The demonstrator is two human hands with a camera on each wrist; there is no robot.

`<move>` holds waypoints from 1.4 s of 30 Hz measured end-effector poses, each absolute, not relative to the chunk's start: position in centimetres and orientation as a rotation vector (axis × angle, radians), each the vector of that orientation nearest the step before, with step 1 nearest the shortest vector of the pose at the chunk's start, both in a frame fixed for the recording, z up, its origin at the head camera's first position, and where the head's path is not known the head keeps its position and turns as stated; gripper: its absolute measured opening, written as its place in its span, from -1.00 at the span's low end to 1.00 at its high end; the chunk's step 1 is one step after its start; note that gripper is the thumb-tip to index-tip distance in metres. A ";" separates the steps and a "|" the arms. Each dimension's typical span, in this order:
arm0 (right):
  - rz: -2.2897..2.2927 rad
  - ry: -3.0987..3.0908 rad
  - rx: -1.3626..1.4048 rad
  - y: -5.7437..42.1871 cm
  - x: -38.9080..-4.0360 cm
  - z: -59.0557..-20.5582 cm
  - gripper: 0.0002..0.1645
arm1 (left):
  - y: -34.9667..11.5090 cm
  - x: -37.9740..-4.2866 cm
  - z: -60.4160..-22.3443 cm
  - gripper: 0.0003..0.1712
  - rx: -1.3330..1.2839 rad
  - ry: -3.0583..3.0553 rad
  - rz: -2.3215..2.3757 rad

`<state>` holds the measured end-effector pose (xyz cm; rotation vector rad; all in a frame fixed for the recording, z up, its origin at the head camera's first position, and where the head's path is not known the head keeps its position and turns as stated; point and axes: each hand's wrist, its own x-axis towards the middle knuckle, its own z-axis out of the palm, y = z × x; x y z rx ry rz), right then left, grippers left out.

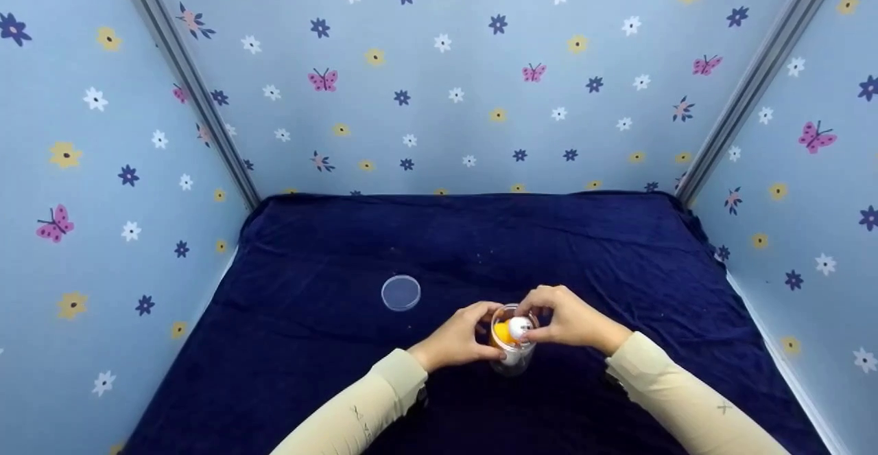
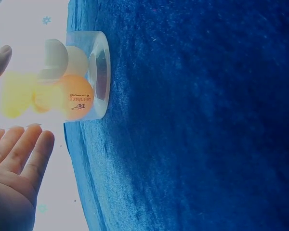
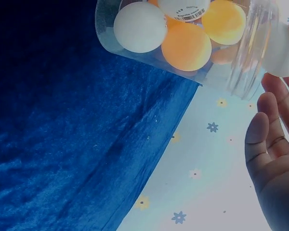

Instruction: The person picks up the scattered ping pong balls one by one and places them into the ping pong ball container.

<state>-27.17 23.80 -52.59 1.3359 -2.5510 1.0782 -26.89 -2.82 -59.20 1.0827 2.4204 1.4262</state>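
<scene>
A clear plastic jar (image 1: 511,367) holding several white and orange table tennis balls stands on the cloth. My left hand (image 1: 461,337) holds it near the top, thumb in front and fingers behind. At the jar's mouth, my right hand (image 1: 566,319) pinches a white table tennis ball (image 1: 520,327) between thumb and fingers. In the right wrist view this white ball (image 3: 280,54) is just at the rim, partly cut off by the frame. An orange ball (image 2: 77,97) with printed lettering lies near the jar's bottom in the left wrist view, where the jar's upper part is washed out.
A round clear lid (image 1: 400,293) lies on the dark blue cloth (image 1: 329,235), left of the jar and farther back. Flowered light blue walls (image 1: 473,91) border the table at the back and both sides.
</scene>
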 end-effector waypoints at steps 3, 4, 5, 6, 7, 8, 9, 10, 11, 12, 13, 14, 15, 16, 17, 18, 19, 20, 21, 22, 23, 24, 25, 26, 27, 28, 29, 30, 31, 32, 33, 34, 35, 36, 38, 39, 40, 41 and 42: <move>1.059 -2.571 1.327 23.8 -27.0 -52.7 -0.63 | -2.9 -26.9 -59.2 -0.14 1.079 2.415 1.427; 1.051 -2.581 1.321 23.7 -27.0 -52.7 -0.63 | -2.9 -26.9 -59.3 -0.14 1.080 2.413 1.430; 1.045 -2.593 1.313 23.7 -26.9 -52.7 -0.63 | -2.9 -26.9 -59.3 -0.14 1.083 2.409 1.433; 1.041 -2.601 1.309 23.7 -26.8 -52.7 -0.62 | -2.9 -26.9 -59.3 -0.14 1.088 2.407 1.434; 1.038 -2.607 1.307 23.7 -26.8 -52.6 -0.62 | -2.9 -27.0 -59.3 -0.14 1.090 2.404 1.436; 1.034 -2.610 1.309 23.6 -26.8 -52.6 -0.63 | -2.9 -27.0 -59.4 -0.15 1.095 2.403 1.437; 1.032 -2.611 1.313 23.6 -26.8 -52.6 -0.63 | -2.9 -27.0 -59.4 -0.15 1.097 2.402 1.440; 1.028 -2.608 1.318 23.6 -26.8 -52.6 -0.63 | -2.9 -27.0 -59.4 -0.15 1.097 2.396 1.443; 1.024 -2.601 1.329 23.6 -26.8 -52.7 -0.64 | -2.9 -27.0 -59.4 -0.15 1.099 2.393 1.444; 1.017 -2.589 1.343 23.5 -26.8 -52.7 -0.64 | -3.0 -27.0 -59.4 -0.15 1.099 2.392 1.445; 1.009 -2.577 1.356 23.5 -26.8 -52.7 -0.65 | -3.0 -27.0 -59.4 -0.15 1.099 2.393 1.446; 0.999 -2.565 1.369 23.5 -26.9 -52.7 -0.66 | -3.0 -27.0 -59.4 -0.15 1.100 2.393 1.446; 0.990 -2.557 1.378 23.4 -26.9 -52.8 -0.66 | -3.0 -26.9 -59.4 -0.15 1.101 2.394 1.446; 0.981 -2.548 1.387 23.4 -26.9 -52.8 -0.67 | -3.0 -26.9 -59.3 -0.15 1.102 2.397 1.443; 0.971 -2.541 1.394 23.4 -26.9 -52.8 -0.68 | -3.0 -26.9 -59.3 -0.15 1.103 2.402 1.438; 0.964 -2.538 1.397 23.4 -26.9 -52.8 -0.69 | -3.1 -26.8 -59.3 -0.14 1.102 2.405 1.433; 0.958 -2.539 1.398 23.4 -26.9 -52.9 -0.70 | -3.1 -26.8 -59.2 -0.14 1.100 2.408 1.428; 0.957 -2.541 1.399 23.4 -26.9 -52.9 -0.70 | -3.1 -26.8 -59.2 -0.14 1.098 2.410 1.424; 0.959 -2.544 1.399 23.4 -26.9 -52.9 -0.70 | -3.1 -26.8 -59.2 -0.14 1.094 2.413 1.420; 0.962 -2.545 1.400 23.3 -27.0 -52.9 -0.70 | -3.1 -26.8 -59.2 -0.14 1.090 2.417 1.415; 0.968 -2.542 1.403 23.3 -27.0 -52.9 -0.70 | -3.1 -26.8 -59.2 -0.14 1.087 2.420 1.410; 0.973 -2.538 1.407 23.3 -27.0 -52.9 -0.71 | -3.1 -26.8 -59.2 -0.14 1.083 2.422 1.408; 0.980 -2.531 1.409 23.3 -27.1 -52.8 -0.71 | -3.1 -26.8 -59.2 -0.14 1.082 2.425 1.406; 0.991 -2.526 1.407 23.3 -27.1 -52.8 -0.72 | -3.1 -26.8 -59.2 -0.14 1.080 2.428 1.405; 0.999 -2.520 1.404 23.3 -27.1 -52.8 -0.73 | -3.2 -26.8 -59.2 -0.14 1.078 2.431 1.401; 1.005 -2.513 1.398 23.3 -27.2 -52.8 -0.75 | -3.2 -26.8 -59.2 -0.14 1.078 2.431 1.398; 1.015 -2.507 1.389 23.4 -27.3 -52.8 -0.77 | -3.2 -26.8 -59.2 -0.14 1.077 2.429 1.398; 1.028 -2.500 1.379 23.4 -27.3 -52.8 -0.79 | -3.2 -26.8 -59.2 -0.14 1.076 2.425 1.397; 1.043 -2.497 1.363 23.4 -27.4 -52.8 -0.80 | -3.3 -26.8 -59.2 -0.13 1.076 2.421 1.398; 1.063 -2.490 1.350 23.4 -27.5 -52.8 -0.81 | -3.3 -26.8 -59.2 -0.13 1.077 2.418 1.397; 1.080 -2.483 1.336 23.5 -27.5 -52.9 -0.82 | -3.3 -26.9 -59.2 -0.13 1.081 2.414 1.397; 1.096 -2.473 1.320 23.5 -27.6 -52.9 -0.82 | -3.4 -26.9 -59.2 -0.13 1.088 2.413 1.399; 1.114 -2.464 1.303 23.5 -27.7 -52.9 -0.82 | -3.4 -26.9 -59.2 -0.12 1.093 2.411 1.400; 1.129 -2.454 1.283 23.5 -27.8 -52.9 -0.82 | -3.5 -26.9 -59.1 -0.12 1.099 2.408 1.403; 1.152 -2.436 1.244 23.5 -27.9 -53.0 -0.83 | -3.6 -26.9 -59.1 -0.13 1.111 2.405 1.413; 1.159 -2.431 1.222 23.5 -28.0 -53.0 -0.83 | -3.7 -27.0 -59.1 -0.13 1.114 2.401 1.419; 1.166 -2.426 1.201 23.5 -28.0 -53.1 -0.83 | -3.8 -27.0 -59.1 -0.13 1.113 2.399 1.424; 1.174 -2.419 1.181 23.6 -28.1 -53.2 -0.83 | -3.9 -27.0 -59.1 -0.13 1.110 2.394 1.430; 1.178 -2.412 1.162 23.7 -28.2 -53.3 -0.82 | -4.0 -27.0 -59.0 -0.13 1.107 2.394 1.432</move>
